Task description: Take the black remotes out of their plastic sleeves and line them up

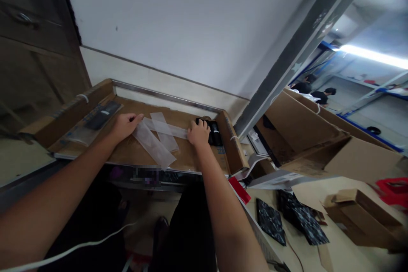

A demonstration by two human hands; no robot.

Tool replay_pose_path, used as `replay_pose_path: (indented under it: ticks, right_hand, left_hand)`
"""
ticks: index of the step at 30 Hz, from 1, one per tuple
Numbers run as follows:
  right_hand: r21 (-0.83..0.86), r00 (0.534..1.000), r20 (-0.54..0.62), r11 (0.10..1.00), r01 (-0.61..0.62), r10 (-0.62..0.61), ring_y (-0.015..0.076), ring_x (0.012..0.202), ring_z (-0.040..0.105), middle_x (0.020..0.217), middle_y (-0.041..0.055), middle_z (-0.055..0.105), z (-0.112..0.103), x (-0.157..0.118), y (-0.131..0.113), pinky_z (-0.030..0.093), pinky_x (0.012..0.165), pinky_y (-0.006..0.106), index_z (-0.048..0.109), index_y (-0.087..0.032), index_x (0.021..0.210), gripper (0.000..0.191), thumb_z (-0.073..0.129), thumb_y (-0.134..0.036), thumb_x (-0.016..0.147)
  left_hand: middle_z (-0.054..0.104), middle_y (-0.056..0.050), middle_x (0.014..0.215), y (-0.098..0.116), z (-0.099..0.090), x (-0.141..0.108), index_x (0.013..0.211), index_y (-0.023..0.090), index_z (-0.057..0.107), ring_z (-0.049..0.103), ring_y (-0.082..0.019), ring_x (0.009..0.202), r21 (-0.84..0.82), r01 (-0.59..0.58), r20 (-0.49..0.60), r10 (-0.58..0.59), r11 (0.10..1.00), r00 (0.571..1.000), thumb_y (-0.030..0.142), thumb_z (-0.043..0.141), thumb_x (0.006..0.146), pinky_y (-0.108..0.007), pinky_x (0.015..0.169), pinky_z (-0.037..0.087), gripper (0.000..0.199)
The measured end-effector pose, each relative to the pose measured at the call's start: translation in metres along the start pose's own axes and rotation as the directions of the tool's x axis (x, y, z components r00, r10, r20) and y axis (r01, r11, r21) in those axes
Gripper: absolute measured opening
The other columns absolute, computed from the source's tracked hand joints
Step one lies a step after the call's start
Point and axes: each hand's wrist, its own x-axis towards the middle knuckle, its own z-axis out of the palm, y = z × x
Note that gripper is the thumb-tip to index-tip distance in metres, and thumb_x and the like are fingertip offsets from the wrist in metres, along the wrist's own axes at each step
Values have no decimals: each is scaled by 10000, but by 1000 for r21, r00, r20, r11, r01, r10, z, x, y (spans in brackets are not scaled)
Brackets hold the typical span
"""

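Observation:
My left hand (127,125) is closed in a pinch at the upper end of a clear plastic sleeve (155,146). More flat sleeves lie crossed beside it, one slanting (165,132) and one running across to my right hand (198,133). The fingers of my right hand curl over the leftmost of several small black items (216,133) with pale bands, partly hiding it. All this lies on a cardboard-lined tray table (124,153). Left of my left hand, a dark item in a clear bag (100,115) rests on the cardboard.
Cardboard walls (232,142) edge the tray, with a wall behind it. To the right stand a large open carton (306,136), a smaller box (360,216) and black patterned packets (270,221). A white cable (92,243) hangs low in front. Two people are farther back.

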Motion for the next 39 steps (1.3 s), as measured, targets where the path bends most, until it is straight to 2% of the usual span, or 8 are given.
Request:
replay_pose_path:
  ticks: [4, 11, 16, 20, 22, 28, 32, 39]
  right_hand:
    - [-30, 978, 188, 995, -91, 95, 376, 1430, 329, 1569, 132, 416, 14, 37, -5, 313, 1110, 589, 620, -235, 1374, 394, 472, -226, 1009]
    - [-61, 980, 160, 992, -110, 119, 344, 1443, 316, 1611, 111, 366, 26, 40, 9, 266, 1152, 567, 559, -213, 1439, 474, 389, -145, 1002]
    - [-6, 989, 114, 996, -93, 93, 347, 1427, 331, 1581, 115, 414, 18, 30, 13, 268, 1140, 558, 621, -210, 1367, 444, 387, -128, 998]
    - [207, 990, -114, 977, -58, 83, 319, 1276, 490, 1338, 161, 623, -8, 5, -12, 341, 1085, 464, 657, -155, 1265, 367, 409, -126, 996]
    - [383, 979, -200, 923, 49, 31, 279, 1132, 582, 1161, 144, 692, -22, -17, -33, 405, 1000, 390, 659, -158, 1216, 328, 382, -206, 1047]
    - [649, 961, 176, 759, 50, -214, 221, 746, 623, 755, 37, 686, -33, -68, -79, 409, 653, 290, 716, -193, 922, 286, 704, -478, 903]
    - [740, 933, 278, 670, -55, -230, 143, 571, 498, 551, -41, 516, -21, -71, -72, 287, 537, 253, 590, -194, 597, 359, 696, -385, 882]
    - [911, 976, 218, 363, -197, -18, 144, 523, 504, 528, -36, 540, -8, -72, -49, 353, 526, 238, 567, -199, 604, 315, 557, -299, 903]
  left_hand:
    - [446, 12, 547, -3, 0, 1, 580, 215, 519, 441, -163, 574, 19, 22, 4, -22, 1000, 1000, 589, 517, 870, -303, 549, 297, 473]
    - [496, 13, 582, -4, 0, 1, 634, 214, 583, 475, -165, 601, 11, 34, 31, -34, 999, 999, 597, 519, 870, -292, 556, 314, 454]
    - [484, 9, 574, 0, -1, 0, 610, 218, 560, 472, -168, 601, 26, 23, 20, -23, 999, 1000, 592, 512, 862, -297, 564, 318, 453]
    - [459, 9, 559, 3, -2, 1, 582, 222, 529, 460, -170, 591, 17, 46, 19, -46, 999, 999, 597, 518, 849, -299, 550, 309, 461]
    - [452, 11, 560, 2, -1, 1, 586, 221, 527, 451, -166, 582, -6, 45, 20, -44, 999, 999, 598, 509, 859, -299, 545, 308, 466]
    - [472, 12, 584, 2, -4, 1, 615, 219, 520, 448, -160, 580, -83, 67, -35, -70, 994, 997, 569, 484, 892, -297, 543, 325, 448]
    - [456, 11, 582, 4, -7, 1, 608, 222, 495, 442, -162, 585, -116, 55, -93, -66, 992, 994, 544, 467, 910, -302, 562, 336, 442]
    - [448, 15, 572, -2, -6, 4, 605, 229, 477, 447, -163, 590, -85, 101, -147, -113, 991, 983, 551, 448, 913, -308, 570, 323, 446]
